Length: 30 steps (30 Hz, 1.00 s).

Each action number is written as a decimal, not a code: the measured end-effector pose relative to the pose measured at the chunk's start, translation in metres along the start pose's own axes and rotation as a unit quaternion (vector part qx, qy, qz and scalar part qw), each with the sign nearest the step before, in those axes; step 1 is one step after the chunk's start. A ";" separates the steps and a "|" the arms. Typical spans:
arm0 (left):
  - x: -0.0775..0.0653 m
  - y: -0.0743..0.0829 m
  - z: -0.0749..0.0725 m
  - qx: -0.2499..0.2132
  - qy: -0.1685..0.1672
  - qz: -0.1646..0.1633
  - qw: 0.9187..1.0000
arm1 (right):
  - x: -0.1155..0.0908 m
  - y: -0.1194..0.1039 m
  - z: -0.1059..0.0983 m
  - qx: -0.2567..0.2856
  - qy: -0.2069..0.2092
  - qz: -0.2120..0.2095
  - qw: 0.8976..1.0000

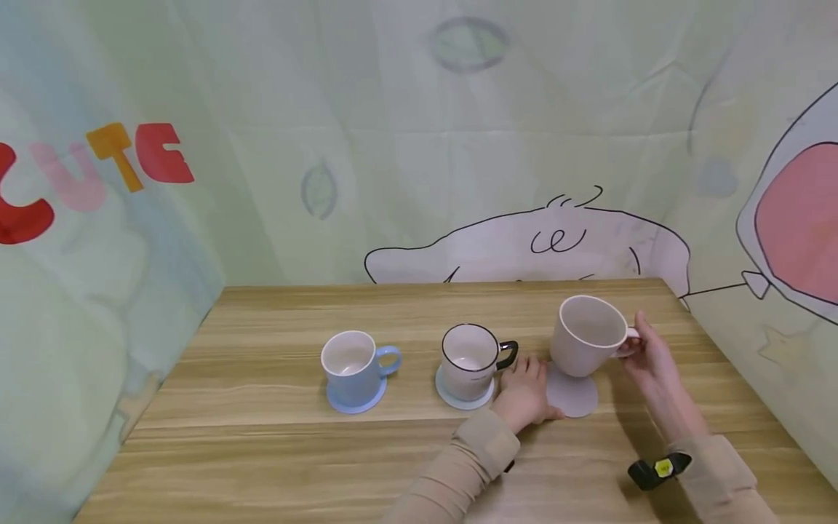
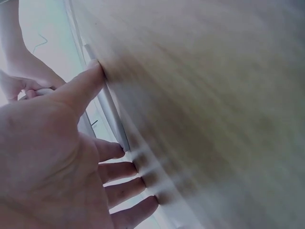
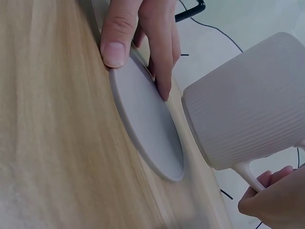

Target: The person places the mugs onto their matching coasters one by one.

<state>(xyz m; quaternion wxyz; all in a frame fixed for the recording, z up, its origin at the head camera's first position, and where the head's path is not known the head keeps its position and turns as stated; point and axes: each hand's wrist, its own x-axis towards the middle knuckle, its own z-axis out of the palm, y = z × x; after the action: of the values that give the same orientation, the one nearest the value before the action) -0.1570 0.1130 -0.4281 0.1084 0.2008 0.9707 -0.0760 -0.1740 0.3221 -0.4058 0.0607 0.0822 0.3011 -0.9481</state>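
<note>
My right hand (image 1: 653,365) grips the handle of a pale ribbed mug (image 3: 248,102). The mug is tilted, its base raised just off a round grey coaster (image 3: 145,114) that lies flat on the table. My left hand (image 1: 526,389) rests at the coaster's left side, thumb and index finger spread and touching its edge. In the left wrist view those fingers (image 2: 119,172) are nearly straight, tips down at the tabletop. Close left of that hand, a white mug (image 1: 466,360) with black rim and black handle stands upright on a pale coaster (image 1: 447,397).
Farther left, a light blue mug (image 1: 353,375) stands on a blue coaster (image 1: 356,407), handle to the right. The wooden table (image 1: 262,451) ends at a printed cloth backdrop (image 1: 393,145) behind and on both sides. A black strap-like device (image 1: 657,469) sits at my right wrist.
</note>
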 end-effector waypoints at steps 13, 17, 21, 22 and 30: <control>0.001 -0.001 0.003 0.004 0.012 0.000 1.000 | -0.010 0.006 -0.002 -0.042 -0.038 0.003 0.998; 0.000 -0.001 0.003 0.006 0.012 0.003 1.000 | -0.014 0.008 -0.004 -0.037 -0.050 0.003 0.998; -0.001 -0.002 0.002 0.006 0.009 0.004 1.000 | -0.017 0.010 -0.005 -0.026 -0.049 0.008 0.998; -0.002 -0.002 0.002 0.005 0.008 0.003 1.000 | -0.018 0.010 -0.005 -0.024 -0.047 0.009 0.999; -0.002 -0.003 0.001 0.001 0.002 0.001 1.000 | -0.022 0.014 -0.002 -0.047 -0.034 0.010 0.998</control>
<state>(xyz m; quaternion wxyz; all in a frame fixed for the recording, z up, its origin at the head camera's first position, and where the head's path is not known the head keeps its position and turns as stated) -0.1561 0.1098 -0.4283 0.1065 0.2016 0.9706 -0.0768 -0.1497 0.3135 -0.4107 0.0840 0.0501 0.3419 -0.9346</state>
